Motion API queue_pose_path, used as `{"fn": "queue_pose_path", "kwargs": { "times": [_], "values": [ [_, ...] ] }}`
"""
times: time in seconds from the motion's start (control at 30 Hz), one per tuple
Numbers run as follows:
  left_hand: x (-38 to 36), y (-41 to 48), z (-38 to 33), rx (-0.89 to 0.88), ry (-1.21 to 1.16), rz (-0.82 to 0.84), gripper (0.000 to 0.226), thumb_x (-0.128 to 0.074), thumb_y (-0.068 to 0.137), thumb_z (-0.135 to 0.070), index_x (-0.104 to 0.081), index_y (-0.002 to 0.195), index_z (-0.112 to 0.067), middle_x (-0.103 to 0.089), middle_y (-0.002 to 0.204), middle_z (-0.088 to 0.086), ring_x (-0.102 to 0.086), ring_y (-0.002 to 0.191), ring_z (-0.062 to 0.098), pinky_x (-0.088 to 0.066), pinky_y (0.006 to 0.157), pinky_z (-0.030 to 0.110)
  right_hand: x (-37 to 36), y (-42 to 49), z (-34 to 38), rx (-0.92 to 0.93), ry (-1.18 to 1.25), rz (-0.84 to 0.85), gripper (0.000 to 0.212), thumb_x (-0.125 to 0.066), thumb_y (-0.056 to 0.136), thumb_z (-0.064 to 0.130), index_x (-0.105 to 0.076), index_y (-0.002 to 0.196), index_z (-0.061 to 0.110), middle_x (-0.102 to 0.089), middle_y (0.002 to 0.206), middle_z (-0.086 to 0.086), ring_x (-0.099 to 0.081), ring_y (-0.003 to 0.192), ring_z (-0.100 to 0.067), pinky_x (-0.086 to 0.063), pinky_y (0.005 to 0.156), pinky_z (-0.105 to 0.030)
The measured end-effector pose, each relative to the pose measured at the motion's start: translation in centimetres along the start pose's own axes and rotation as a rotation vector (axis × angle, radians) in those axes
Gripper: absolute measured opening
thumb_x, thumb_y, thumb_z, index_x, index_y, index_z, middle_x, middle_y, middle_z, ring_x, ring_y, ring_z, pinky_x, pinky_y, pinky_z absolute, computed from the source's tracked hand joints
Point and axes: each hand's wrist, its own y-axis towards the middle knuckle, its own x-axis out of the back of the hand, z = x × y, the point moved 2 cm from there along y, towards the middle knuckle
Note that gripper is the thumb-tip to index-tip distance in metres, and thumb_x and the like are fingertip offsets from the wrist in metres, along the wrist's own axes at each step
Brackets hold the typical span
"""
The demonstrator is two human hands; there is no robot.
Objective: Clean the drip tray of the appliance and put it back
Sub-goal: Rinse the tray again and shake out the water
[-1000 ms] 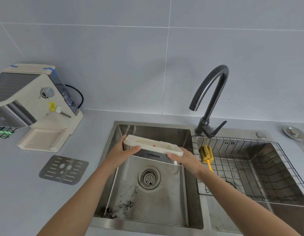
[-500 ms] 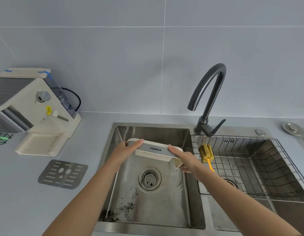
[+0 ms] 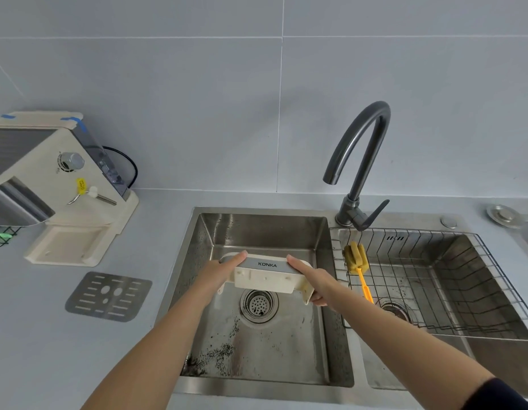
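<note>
I hold the cream drip tray [image 3: 267, 279] over the left sink basin [image 3: 265, 229], tipped far over so its underside faces me and its grey KONKA front strip points up. My left hand [image 3: 221, 272] grips its left end and my right hand [image 3: 311, 278] grips its right end. The tray hangs just above the round drain strainer [image 3: 259, 304]. The cream appliance [image 3: 52, 184] stands at the left on the counter, its base slot bare. The tray's perforated metal grate [image 3: 109, 296] lies flat on the counter in front of it.
A dark curved tap [image 3: 357, 161] stands behind the divider between the basins. A wire basket [image 3: 434, 279] fills the right basin, with a yellow sponge brush [image 3: 357, 266] leaning in its left corner. Dark specks cover the left basin's floor. A metal plug [image 3: 503, 215] lies far right.
The tray went from level at the basin's rim to tipped right over and lower, close above the drain. Both hands kept their hold on its ends.
</note>
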Motion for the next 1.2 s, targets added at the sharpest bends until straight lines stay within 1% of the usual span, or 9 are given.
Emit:
{"fn": "queue_pose_path", "kwargs": {
  "times": [0.23,0.4,0.47,0.57,0.7,0.93,1.03,1.1,1.2],
  "values": [
    [2.4,-1.1,-4.6,-0.157,0.08,-0.04,0.075,-0.054,0.069,-0.069,-0.061,0.11,-0.007,-0.063,0.108,0.012,-0.058,0.102,0.028,-0.045,0.096,0.042,1.9,-1.6,4.7,0.156,0.001,-0.045,0.071,-0.051,0.066,0.075,-0.052,0.097,0.012,-0.058,0.101,-0.01,-0.057,0.096,-0.028,-0.048,0.087,-0.038],
    [4.3,-2.8,-8.3,-0.28,0.149,-0.168,0.092,-0.047,0.05,-0.084,-0.06,0.109,-0.015,-0.064,0.103,0.009,-0.059,0.098,0.026,-0.047,0.088,0.037,4.5,-3.9,7.7,0.288,0.048,-0.09,0.073,-0.051,0.058,0.081,-0.058,0.085,0.015,-0.064,0.093,-0.008,-0.062,0.089,-0.025,-0.049,0.067,-0.03],
    [3.6,-2.5,-7.2,-0.25,0.14,-0.102,0.088,-0.049,0.053,-0.082,-0.061,0.107,-0.014,-0.065,0.105,0.01,-0.06,0.097,0.026,-0.048,0.087,0.039,3.6,-3.4,6.1,0.244,0.006,-0.062,0.076,-0.049,0.055,0.084,-0.059,0.086,0.015,-0.064,0.098,-0.01,-0.062,0.09,-0.026,-0.051,0.07,-0.032],
    [0.7,-1.5,-2.6,-0.063,0.076,0.16,0.059,-0.054,0.073,-0.063,-0.063,0.107,-0.016,-0.059,0.123,0.019,-0.051,0.119,0.036,-0.039,0.102,0.052,0.8,-2.0,1.4,-0.007,-0.051,0.082,0.091,-0.045,0.062,0.082,-0.052,0.116,0.009,-0.058,0.12,-0.02,-0.059,0.103,-0.035,-0.05,0.092,-0.043],
    [-1.0,-1.8,-0.1,0.1,0.076,0.218,0.076,-0.056,0.062,-0.067,-0.057,0.118,-0.015,-0.049,0.135,0.018,-0.042,0.127,0.036,-0.032,0.107,0.051,0.4,-1.4,-0.3,-0.093,-0.076,0.094,0.103,-0.048,0.06,0.082,-0.041,0.132,0.008,-0.052,0.127,-0.025,-0.058,0.105,-0.037,-0.05,0.092,-0.04],
    [2.3,-2.6,-6.6,-0.186,0.153,-0.133,0.1,-0.044,0.05,-0.083,-0.058,0.114,-0.007,-0.061,0.109,0.014,-0.057,0.103,0.03,-0.046,0.09,0.04,4.5,-2.9,6.2,0.184,-0.073,-0.065,0.094,-0.046,0.057,0.084,-0.056,0.109,0.007,-0.064,0.103,-0.017,-0.063,0.091,-0.029,-0.051,0.086,-0.037],
    [2.0,-2.5,-5.8,-0.218,0.148,-0.161,0.076,-0.044,0.055,-0.081,-0.063,0.089,-0.016,-0.06,0.089,0.004,-0.058,0.085,0.021,-0.044,0.07,0.03,4.0,-2.9,5.0,0.151,-0.037,-0.021,0.091,-0.05,0.044,0.088,-0.06,0.089,0.009,-0.064,0.081,-0.007,-0.061,0.077,-0.02,-0.052,0.077,-0.029],
    [0.1,-1.7,-2.7,-0.093,0.152,0.04,0.059,-0.046,0.071,-0.071,-0.065,0.088,-0.018,-0.065,0.097,0.007,-0.06,0.098,0.026,-0.049,0.083,0.038,2.1,-2.3,1.9,-0.028,-0.028,0.133,0.09,-0.052,0.052,0.083,-0.059,0.1,0.007,-0.063,0.084,-0.01,-0.063,0.081,-0.024,-0.053,0.075,-0.031],
    [-1.6,-1.8,1.7,0.208,0.175,0.174,0.073,-0.046,0.076,-0.069,-0.053,0.121,-0.013,-0.05,0.134,0.016,-0.046,0.123,0.036,-0.04,0.098,0.044,0.3,-1.4,-1.7,-0.224,-0.068,0.204,0.099,-0.059,0.059,0.075,-0.043,0.127,0.005,-0.057,0.118,-0.021,-0.058,0.107,-0.036,-0.05,0.091,-0.041]
  ]
}}
